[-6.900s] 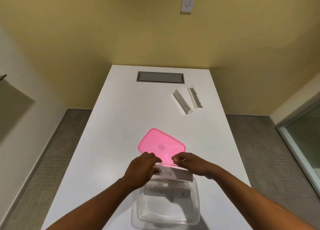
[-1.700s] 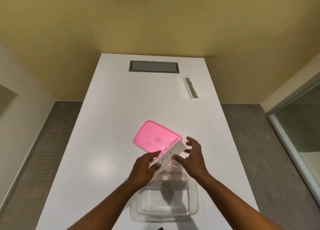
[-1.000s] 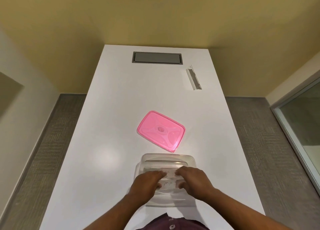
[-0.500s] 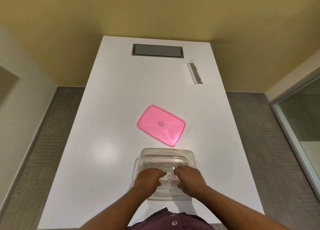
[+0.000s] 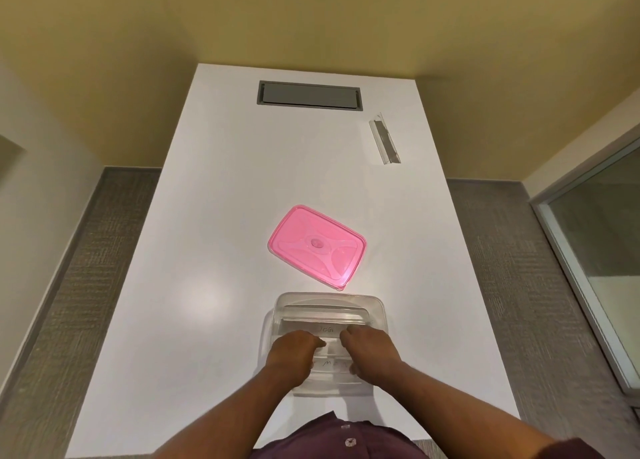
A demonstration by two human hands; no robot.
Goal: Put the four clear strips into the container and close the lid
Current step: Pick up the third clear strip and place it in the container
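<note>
A clear container (image 5: pixel 329 297) stands open near the table's front edge. Both hands are down inside it. My left hand (image 5: pixel 294 354) and my right hand (image 5: pixel 372 351) curl their fingers onto the ends of a clear strip (image 5: pixel 330 347) lying in the container. Other strips with handwriting lie in there too, one behind the hands (image 5: pixel 327 328) and one under them (image 5: pixel 329 365). The pink lid (image 5: pixel 317 245) lies flat on the table just beyond the container. One more clear strip (image 5: pixel 384 138) lies at the table's far right.
The white table (image 5: pixel 214 216) has a grey recessed hatch (image 5: pixel 310 95) at its far end. Yellow walls stand behind it, grey carpet on both sides, a glass panel to the right. My dark shirt shows at the bottom edge.
One strip left the far right of the table and both hands carried it over the lid and down into the container. In the last half second the hands have hardly moved.
</note>
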